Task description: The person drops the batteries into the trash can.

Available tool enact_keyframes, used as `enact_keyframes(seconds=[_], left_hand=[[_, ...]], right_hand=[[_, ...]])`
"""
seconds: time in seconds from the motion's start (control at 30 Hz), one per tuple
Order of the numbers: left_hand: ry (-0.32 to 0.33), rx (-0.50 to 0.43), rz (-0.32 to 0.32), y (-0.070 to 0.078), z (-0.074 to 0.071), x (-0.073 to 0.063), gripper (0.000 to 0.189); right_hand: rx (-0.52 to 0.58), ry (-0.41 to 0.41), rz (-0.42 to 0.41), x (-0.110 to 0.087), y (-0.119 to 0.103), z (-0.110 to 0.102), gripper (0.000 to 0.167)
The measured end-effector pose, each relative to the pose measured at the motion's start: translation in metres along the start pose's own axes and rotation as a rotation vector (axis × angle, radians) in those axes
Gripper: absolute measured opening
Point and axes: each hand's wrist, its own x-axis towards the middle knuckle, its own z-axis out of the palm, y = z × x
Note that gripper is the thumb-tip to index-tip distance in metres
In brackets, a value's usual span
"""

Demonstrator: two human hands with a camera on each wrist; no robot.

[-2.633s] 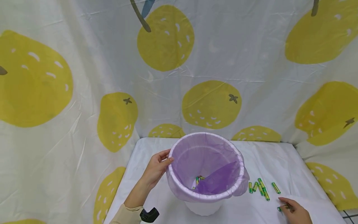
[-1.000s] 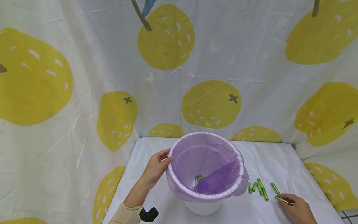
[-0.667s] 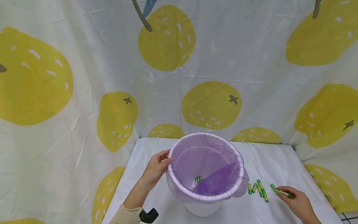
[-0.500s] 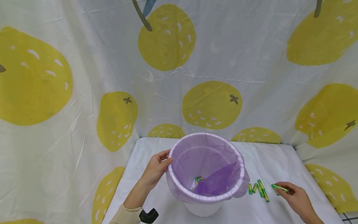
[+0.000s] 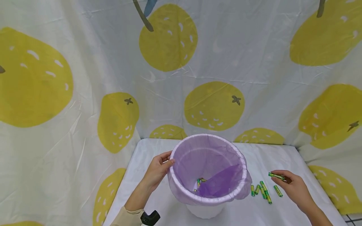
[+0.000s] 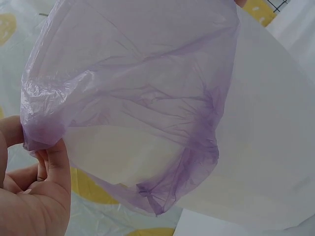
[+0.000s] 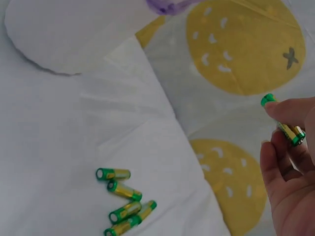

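Observation:
A white trash bin (image 5: 205,211) lined with a thin purple plastic bag (image 5: 209,150) stands at the middle of the table's front. My left hand (image 5: 157,169) pinches its rim at the left, thumb on the inner side; the left wrist view shows those fingers on the folded-over bag (image 6: 147,93). Raised above the table on the right, my right hand (image 5: 292,186) holds green-and-yellow batteries (image 7: 290,132) between thumb and fingers; how many is partly hidden by the fingers. Below it one loose battery (image 5: 278,191) lies on the cloth.
Several more batteries (image 5: 266,192) lie in a loose group between bin and right hand. A few batteries (image 5: 201,181) show inside the bag at the bin's bottom. White cloth covers the table (image 5: 282,157); a lemon-print curtain (image 5: 164,103) hangs behind and at the sides.
My right hand, low over the cloth earlier, has risen and moved away from me with batteries held, leaving the single battery on the table. The left hand and bin stay in place.

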Motion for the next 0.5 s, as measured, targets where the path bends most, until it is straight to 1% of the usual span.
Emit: enact_keyframes(seconds=[0.1, 0.23, 0.33, 0.5], left_hand=[[-0.005, 0.002, 0.005, 0.0, 0.0, 0.0, 0.049], [-0.006, -0.001, 0.002, 0.001, 0.001, 0.0, 0.048], [-0.003, -0.001, -0.008, 0.001, 0.001, 0.0, 0.048], [0.002, 0.004, -0.008, 0.001, 0.0, 0.0, 0.049]], right_hand=[[0.018, -0.006, -0.043, 0.003, -0.016, -0.002, 0.032], [0.007, -0.014, -0.079, 0.007, -0.032, -0.004, 0.032], [-0.009, -0.012, -0.114, 0.01, -0.041, -0.005, 0.03], [0.001, -0.012, -0.155, 0.014, -0.051, -0.005, 0.027]])
